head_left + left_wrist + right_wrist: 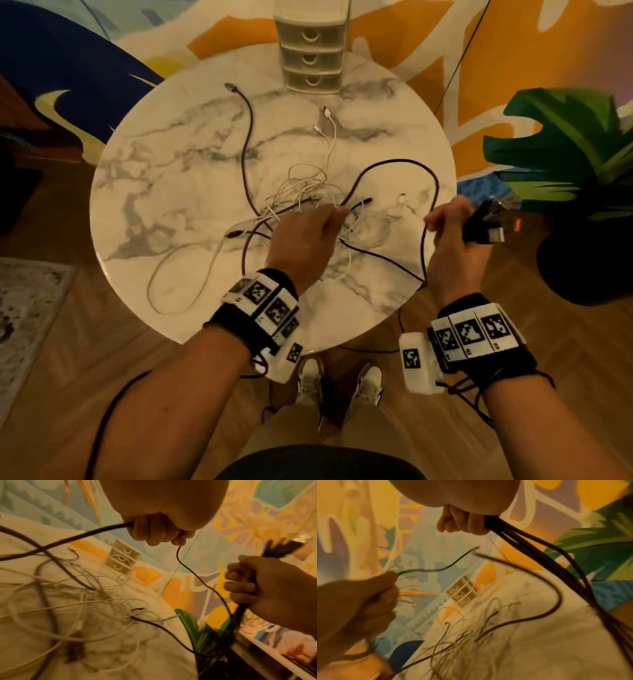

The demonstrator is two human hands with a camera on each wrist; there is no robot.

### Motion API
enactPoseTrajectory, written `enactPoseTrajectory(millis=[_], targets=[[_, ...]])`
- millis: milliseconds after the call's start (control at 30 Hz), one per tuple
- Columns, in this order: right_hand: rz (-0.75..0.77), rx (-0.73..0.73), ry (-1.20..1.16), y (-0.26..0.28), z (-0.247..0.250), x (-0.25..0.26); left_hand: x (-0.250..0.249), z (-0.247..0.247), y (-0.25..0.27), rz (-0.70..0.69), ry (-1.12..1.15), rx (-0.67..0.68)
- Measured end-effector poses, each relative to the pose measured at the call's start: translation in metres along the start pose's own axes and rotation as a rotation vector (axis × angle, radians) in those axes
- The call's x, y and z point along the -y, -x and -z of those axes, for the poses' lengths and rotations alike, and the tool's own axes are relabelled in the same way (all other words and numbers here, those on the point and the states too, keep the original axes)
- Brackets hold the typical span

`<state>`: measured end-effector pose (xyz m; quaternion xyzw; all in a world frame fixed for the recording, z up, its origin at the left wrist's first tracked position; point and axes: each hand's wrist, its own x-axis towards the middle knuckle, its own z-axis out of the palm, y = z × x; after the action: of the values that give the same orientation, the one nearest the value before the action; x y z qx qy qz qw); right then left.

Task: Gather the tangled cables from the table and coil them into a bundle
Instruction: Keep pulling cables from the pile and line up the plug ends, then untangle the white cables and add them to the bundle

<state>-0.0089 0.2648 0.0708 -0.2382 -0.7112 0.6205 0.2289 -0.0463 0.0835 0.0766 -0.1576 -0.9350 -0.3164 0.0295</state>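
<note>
A tangle of white cables (308, 185) and a purple cable (245, 150) lies on the round marble table (164, 147). A black cable (400, 162) arcs over the table between my hands. My left hand (325, 221) grips this cable near its plug end, fingers curled round it (154, 534). My right hand (442, 221), at the table's right edge, holds a bundle of black loops (483, 222) with a USB plug sticking out. The right wrist view shows several black strands (522, 545) leaving that fist. Both hands hover just above the tangle.
A small white drawer unit (311, 58) stands at the table's far edge. A large green plant (565, 147) in a dark pot (582, 270) sits close to my right hand. A white cable loop (161, 287) hangs near the front-left rim. Wooden floor surrounds the table.
</note>
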Motion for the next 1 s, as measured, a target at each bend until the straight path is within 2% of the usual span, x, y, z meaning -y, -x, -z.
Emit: enactPoseTrajectory(millis=[67,100,167,233,333,467,600,733,900,967,1000], targets=[[-0.123,0.201,0.036,0.016,-0.009,0.007,-0.018,-0.006,0.005,-0.115,-0.024,0.024],[-0.224,0.300,0.030,0.022,-0.015,0.009,-0.023,-0.008,0.008,-0.162,-0.041,0.078],[-0.358,0.389,-0.034,0.025,-0.022,0.016,-0.022,-0.018,0.012,-0.201,-0.005,0.157],[-0.302,0.414,-0.005,0.021,-0.022,0.018,-0.014,-0.024,0.014,-0.192,0.088,0.194],[-0.162,0.370,0.033,0.016,-0.017,0.010,0.007,-0.034,0.013,-0.157,0.098,0.289],[-0.183,0.264,-0.003,0.008,-0.010,0.005,0.057,-0.036,0.018,-0.109,-0.032,0.283],[-0.189,0.254,-0.015,0.007,-0.008,0.001,0.102,-0.029,0.022,0.151,-0.107,0.286],[-0.182,0.286,0.009,0.011,-0.013,-0.006,0.103,-0.021,0.020,0.299,-0.145,0.221],[-0.111,0.339,0.001,0.014,-0.024,-0.003,0.111,-0.030,0.017,0.490,-0.115,0.329],[-0.073,0.301,0.014,0.011,-0.025,-0.002,0.112,-0.027,0.013,0.494,-0.098,0.308],[-0.087,0.232,0.010,0.005,-0.023,-0.002,0.108,-0.023,0.013,0.441,-0.119,0.299]])
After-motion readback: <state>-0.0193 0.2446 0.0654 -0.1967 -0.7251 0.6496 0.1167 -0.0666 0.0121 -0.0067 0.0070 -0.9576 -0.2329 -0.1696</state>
